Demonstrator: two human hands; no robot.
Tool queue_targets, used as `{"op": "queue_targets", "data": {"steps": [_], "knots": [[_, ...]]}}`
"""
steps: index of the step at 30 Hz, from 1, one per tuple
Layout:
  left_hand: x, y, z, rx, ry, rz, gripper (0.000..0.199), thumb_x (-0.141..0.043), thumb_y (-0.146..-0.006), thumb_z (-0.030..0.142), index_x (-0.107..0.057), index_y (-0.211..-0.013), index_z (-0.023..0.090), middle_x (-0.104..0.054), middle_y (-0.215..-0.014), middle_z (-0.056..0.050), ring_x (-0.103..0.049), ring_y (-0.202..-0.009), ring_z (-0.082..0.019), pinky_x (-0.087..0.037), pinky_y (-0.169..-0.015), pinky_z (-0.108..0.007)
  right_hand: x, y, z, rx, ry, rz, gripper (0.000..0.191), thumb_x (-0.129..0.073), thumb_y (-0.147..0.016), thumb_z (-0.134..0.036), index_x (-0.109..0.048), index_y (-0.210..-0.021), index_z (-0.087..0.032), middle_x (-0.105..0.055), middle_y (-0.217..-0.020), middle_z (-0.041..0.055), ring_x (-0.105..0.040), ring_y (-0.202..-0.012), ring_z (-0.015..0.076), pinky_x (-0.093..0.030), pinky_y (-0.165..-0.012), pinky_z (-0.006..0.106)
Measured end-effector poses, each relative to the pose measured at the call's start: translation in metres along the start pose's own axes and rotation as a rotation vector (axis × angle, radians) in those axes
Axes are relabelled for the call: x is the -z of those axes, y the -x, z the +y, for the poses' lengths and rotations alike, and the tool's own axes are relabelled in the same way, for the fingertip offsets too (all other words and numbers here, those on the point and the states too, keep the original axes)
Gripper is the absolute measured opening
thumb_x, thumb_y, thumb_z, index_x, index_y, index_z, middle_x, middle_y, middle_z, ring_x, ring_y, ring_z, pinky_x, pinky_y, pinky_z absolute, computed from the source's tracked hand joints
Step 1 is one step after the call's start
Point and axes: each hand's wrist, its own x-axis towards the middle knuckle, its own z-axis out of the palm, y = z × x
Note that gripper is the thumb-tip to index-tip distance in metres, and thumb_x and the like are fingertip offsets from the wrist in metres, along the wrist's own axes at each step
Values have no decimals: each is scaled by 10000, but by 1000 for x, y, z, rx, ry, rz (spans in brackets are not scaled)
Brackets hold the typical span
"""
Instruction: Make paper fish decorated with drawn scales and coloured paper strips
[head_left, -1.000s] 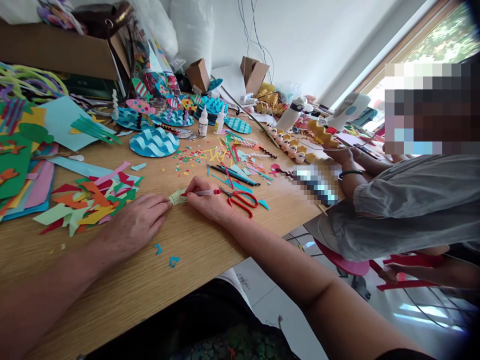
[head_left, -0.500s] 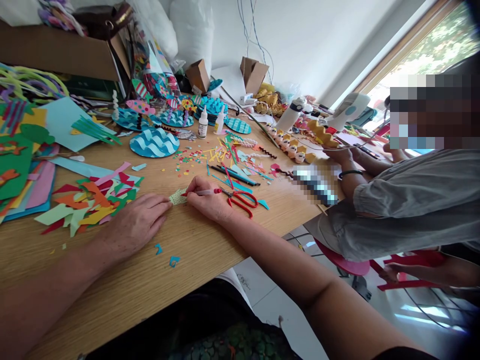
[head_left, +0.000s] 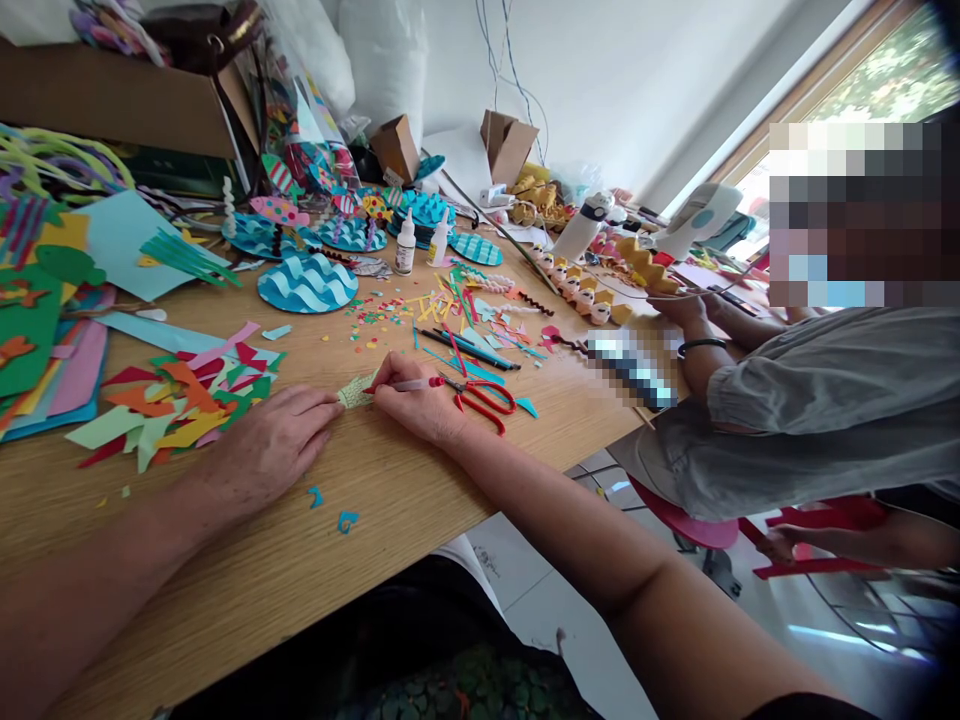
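A small pale green patterned piece (head_left: 355, 390) lies on the wooden table between my hands. My right hand (head_left: 416, 402) is closed around a red pen (head_left: 417, 384), its tip against the right part of that piece. My left hand (head_left: 276, 440) rests flat on the table, fingertips at the piece's left end, fingers stretched out side by side. Just right of my right hand lie red-handled scissors (head_left: 484, 398). Coloured paper scraps (head_left: 187, 400) are heaped beyond my left hand. Two small blue scraps (head_left: 347, 522) lie nearer to me.
Blue wavy paper discs (head_left: 308, 285), two glue bottles (head_left: 405, 248) and dark pens (head_left: 469, 348) are farther back. Coloured sheets (head_left: 79, 370) are stacked at the left. A person in a grey sleeve (head_left: 817, 380) sits at the right, hands over the table.
My hands keep nearly the same pose. Slightly more of the pale green piece shows between them. The person at the right has shifted their head slightly.
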Motion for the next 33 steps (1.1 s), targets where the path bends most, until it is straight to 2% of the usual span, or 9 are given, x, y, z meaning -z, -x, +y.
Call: {"op": "queue_targets", "data": {"steps": [7, 16, 26, 33], "knots": [[0, 1, -1, -8, -9, -11, 360, -305, -897, 300, -614, -1023, 163, -622, -1068, -96, -542, -1031, -232, -441, -913, -398, -4, -3, 7, -42, -123, 41, 13, -467, -654, -206, -469, -663, -197, -466, -575, -61, -427, -547, 91, -313, -507, 209], [-1, 0, -1, -40, -36, 7, 366, -296, -902, 286, -615, -1013, 145, -624, -1052, -103, -545, -1019, -232, -450, -900, -390, -2, -2, 3, -29, -72, 23, 7, -474, -645, -193, -475, -652, -195, -478, -579, -58, -416, -547, 90, -298, -496, 208], [0, 1, -1, -8, -11, -14, 357, -308, -890, 298, -618, -1010, 168, -622, -1065, -96, -538, -1033, -239, -444, -909, -408, 0, -2, 1, -71, -64, 32, 37, -488, -633, -173, -462, -623, -198, -467, -572, -61, -434, -576, 94, -317, -523, 200], [1, -1, 0, -10, -5, -7, 375, -309, -878, 304, -624, -1008, 147, -637, -1050, -109, -549, -1023, -246, -447, -911, -413, 1, -5, 3, -67, -141, 88, 33, -465, -646, -167, -488, -634, -188, -471, -585, -52, -430, -574, 98, -320, -520, 210]]}}
